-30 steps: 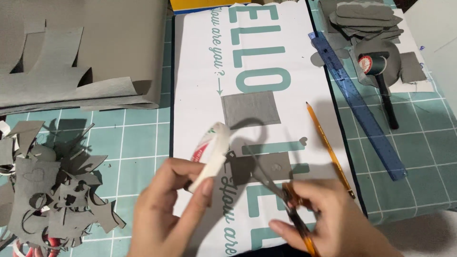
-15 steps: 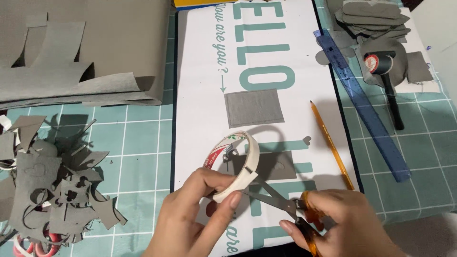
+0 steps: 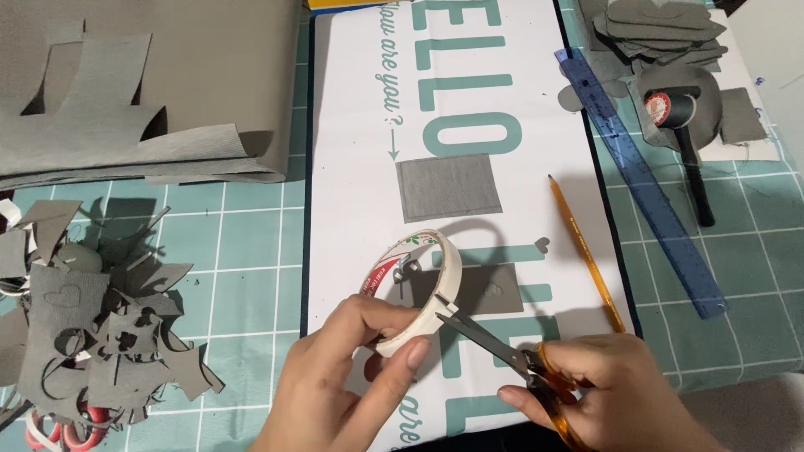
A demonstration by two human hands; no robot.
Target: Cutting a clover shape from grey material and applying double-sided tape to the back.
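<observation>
- Far left on the desk [image 3: 251, 243], a heap of grey scraps [image 3: 92, 335] with heart-shaped holes is lying on the green cutting mat, below a stack of cut grey sheets [image 3: 142, 100].
- The left hand [image 3: 343, 377] is holding a roll of white tape [image 3: 414, 289] upright over the printed white sheet [image 3: 360, 167], its grip closed on the roll's lower rim with thumb and fingers.
- The right hand [image 3: 611, 393] is working orange-handled scissors [image 3: 502, 351], its grip closed through the handles; the blades are parted a little, their tips touching the roll's edge.
- Judging by the pose, a strip of tape is being snipped off; the next move calls for steadying the roll and closing the blades squarely across the tape.
- Just above the roll, a grey fabric square [image 3: 448, 186] is lying flat; another grey piece is sitting partly hidden behind the roll.
- Rightward, a yellow pencil [image 3: 586, 251] and a blue ruler [image 3: 641, 180] are lying aslant, well apart from the hands.
- At the far right, a black-handled tool [image 3: 691, 167] is resting near a pile of grey cutouts [image 3: 653, 29].
</observation>
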